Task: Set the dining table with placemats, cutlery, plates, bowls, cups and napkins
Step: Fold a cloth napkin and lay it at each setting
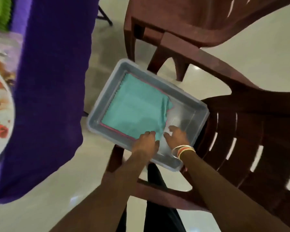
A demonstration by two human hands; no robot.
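Hands first: both are down in the see-through plastic tub [174,91], reaching in from the near corner. The left hand [146,139] has its fingers curled together onto the near corner of the teal napkin [134,104], and it looks like they're pinching the cloth there. The right hand [177,135] is just beside it, over the bare part of the tub floor, thumb pointing toward the napkin's edge. It's pretty blurred, so I honestly can't tell whether those fingers are spread or gripping anything. There's a stack of bangles [183,150] on that wrist.

The napkin lies flat in the far and left part of the tub. Its right edge is rumpled and a bit bunched up. A thin pink edge [114,129] peeks out from under it along the side, so there's some pink cloth underneath.

The tub itself sits on the seat of a brown plastic chair [241,131], and its left end sticks out past the seat over the pale floor [40,206]. A second brown chair [182,22] stands just behind it.

Off to the left a purple tablecloth [49,97] hangs down. A flowery plate [0,104] shows at the very edge of the frame, on top of the table.
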